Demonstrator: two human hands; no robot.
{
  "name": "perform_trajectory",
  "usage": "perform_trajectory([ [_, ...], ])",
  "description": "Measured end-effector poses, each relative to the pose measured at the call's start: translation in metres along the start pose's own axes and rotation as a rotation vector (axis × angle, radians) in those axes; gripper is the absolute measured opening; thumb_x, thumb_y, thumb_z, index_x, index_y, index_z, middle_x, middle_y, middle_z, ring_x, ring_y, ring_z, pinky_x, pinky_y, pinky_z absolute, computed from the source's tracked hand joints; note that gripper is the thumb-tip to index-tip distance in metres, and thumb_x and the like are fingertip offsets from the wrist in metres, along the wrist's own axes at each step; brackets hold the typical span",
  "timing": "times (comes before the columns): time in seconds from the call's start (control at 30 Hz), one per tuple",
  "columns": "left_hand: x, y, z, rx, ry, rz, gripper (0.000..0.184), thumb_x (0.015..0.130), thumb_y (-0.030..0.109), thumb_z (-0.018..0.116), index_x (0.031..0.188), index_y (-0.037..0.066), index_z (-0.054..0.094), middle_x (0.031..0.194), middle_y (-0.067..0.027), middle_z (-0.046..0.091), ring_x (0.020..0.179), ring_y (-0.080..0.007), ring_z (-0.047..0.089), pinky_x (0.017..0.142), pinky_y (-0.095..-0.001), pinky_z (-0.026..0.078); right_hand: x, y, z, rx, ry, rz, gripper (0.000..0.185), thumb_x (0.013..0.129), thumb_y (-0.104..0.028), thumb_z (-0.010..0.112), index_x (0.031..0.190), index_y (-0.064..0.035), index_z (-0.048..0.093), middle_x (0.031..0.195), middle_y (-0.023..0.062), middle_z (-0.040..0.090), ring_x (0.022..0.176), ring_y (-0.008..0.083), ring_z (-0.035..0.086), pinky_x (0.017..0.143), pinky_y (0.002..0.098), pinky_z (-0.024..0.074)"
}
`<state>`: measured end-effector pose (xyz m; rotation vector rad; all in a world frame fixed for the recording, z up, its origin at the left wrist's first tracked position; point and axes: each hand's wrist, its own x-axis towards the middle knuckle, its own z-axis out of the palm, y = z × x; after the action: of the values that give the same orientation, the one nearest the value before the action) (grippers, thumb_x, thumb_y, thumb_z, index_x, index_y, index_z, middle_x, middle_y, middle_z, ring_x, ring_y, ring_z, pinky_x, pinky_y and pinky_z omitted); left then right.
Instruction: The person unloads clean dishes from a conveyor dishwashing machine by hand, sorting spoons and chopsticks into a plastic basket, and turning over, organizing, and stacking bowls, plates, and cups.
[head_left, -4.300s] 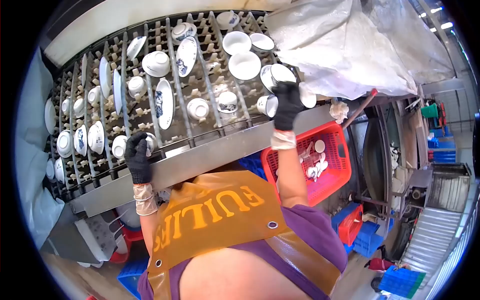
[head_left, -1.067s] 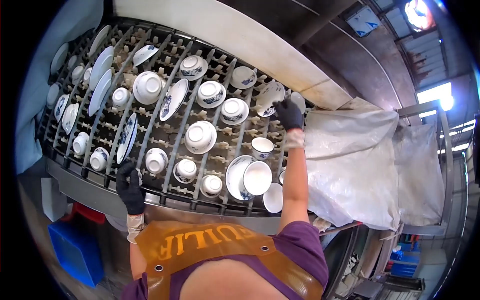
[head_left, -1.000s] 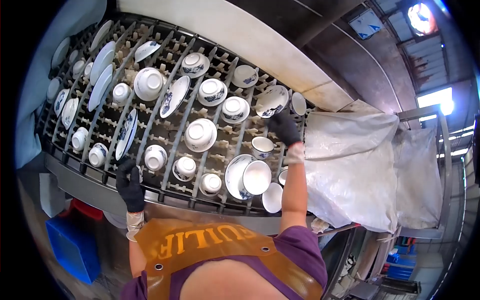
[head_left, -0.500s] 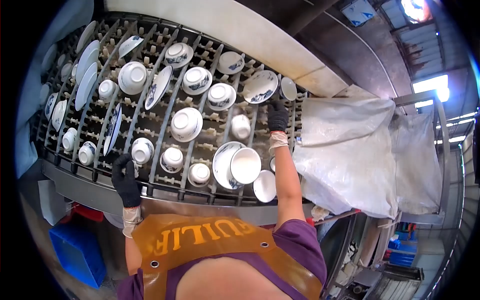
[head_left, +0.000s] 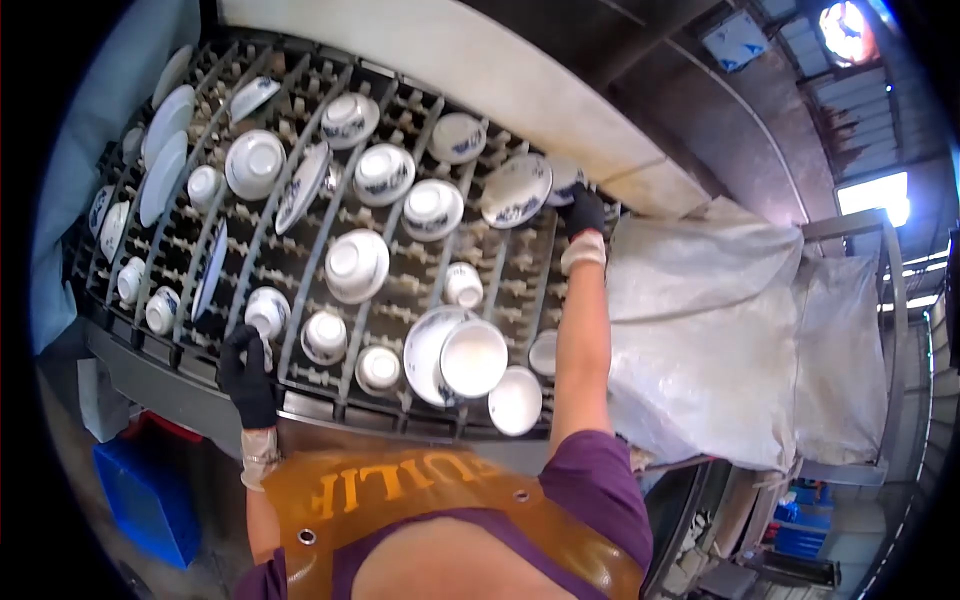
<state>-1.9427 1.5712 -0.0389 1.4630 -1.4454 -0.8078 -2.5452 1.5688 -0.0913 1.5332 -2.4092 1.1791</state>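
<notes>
Along the far side, a pale wall (head_left: 455,65); beside it, a slatted rack (head_left: 507,290) strewn with crockery. At its far right corner, a blue-patterned bowl (head_left: 564,178), touched by the right hand (head_left: 582,205): cannot tell whether gripped. Could knock and chip against the oval dish (head_left: 517,192), being so close. Might also catch the small bowl (head_left: 543,352) with the forearm reaching just past. If jolted, could slide: a white bowl (head_left: 474,357) overlapping a wide bowl (head_left: 425,355). Near the front edge, the left hand (head_left: 247,368), curled just beside an upturned bowl (head_left: 267,308); cannot tell whether empty. Blocking the right side, a plastic sheet (head_left: 700,330). Below, a blue crate (head_left: 150,500).
</notes>
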Motion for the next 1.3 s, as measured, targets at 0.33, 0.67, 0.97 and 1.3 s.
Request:
perform_trajectory([
  [0.33,-0.009,0.015,0.011,-0.101,-0.106,0.028,0.018,0.085,0.007,0.055,0.101,-0.001,0.057,0.098,-0.0084,0.059,0.093,-0.0172,0.054,0.085,-0.0299,0.042,-0.176,-0.184,-0.055,0.062,-0.861,0.074,0.037,0.071,-0.029,0.069,0.099,-0.0058,0.064,0.093,0.0168,0.064,0.085,0.0319,0.061,0.08,0.0386,0.0461],
  [0.67,-0.024,0.012,0.021,-0.348,-0.112,0.026,0.018,0.083,0.002,0.058,0.101,0.0,0.059,0.096,-0.0052,0.06,0.09,-0.0133,0.055,0.082,-0.0265,0.043,-0.194,-0.188,-0.085,-0.39,-0.073,-0.228,0.028,0.074,-0.005,0.059,0.102,-0.0072,0.062,0.092,0.0146,0.064,0.083,0.0289,0.062,0.074,0.0367,0.0483],
  [0.97,-0.036,0.014,0.029,-0.416,-0.132,0.049,0.017,0.083,0.002,0.057,0.099,0.0,0.06,0.095,-0.0044,0.061,0.089,-0.0122,0.055,0.081,-0.0263,0.043,-0.21,-0.209,-0.032,0.374,-0.487,0.332,0.03,0.074,-0.018,0.066,0.097,-0.0007,0.061,0.085,0.0151,0.064,0.078,0.0244,0.063,0.072,0.0319,0.0481],
  [1.3,-0.05,0.008,0.041,-0.554,-0.175,-0.07,0.017,0.082,0.003,0.059,0.099,0.0,0.059,0.093,-0.0034,0.061,0.086,-0.0103,0.054,0.078,-0.0254,0.045,-0.195,-0.273,-0.064,0.207,-0.291,0.102,0.038,0.077,-0.017,0.063,0.11,-0.0038,0.052,0.072,0.014,0.06,0.064,0.027,0.059,0.061,0.0345,0.0468],
])
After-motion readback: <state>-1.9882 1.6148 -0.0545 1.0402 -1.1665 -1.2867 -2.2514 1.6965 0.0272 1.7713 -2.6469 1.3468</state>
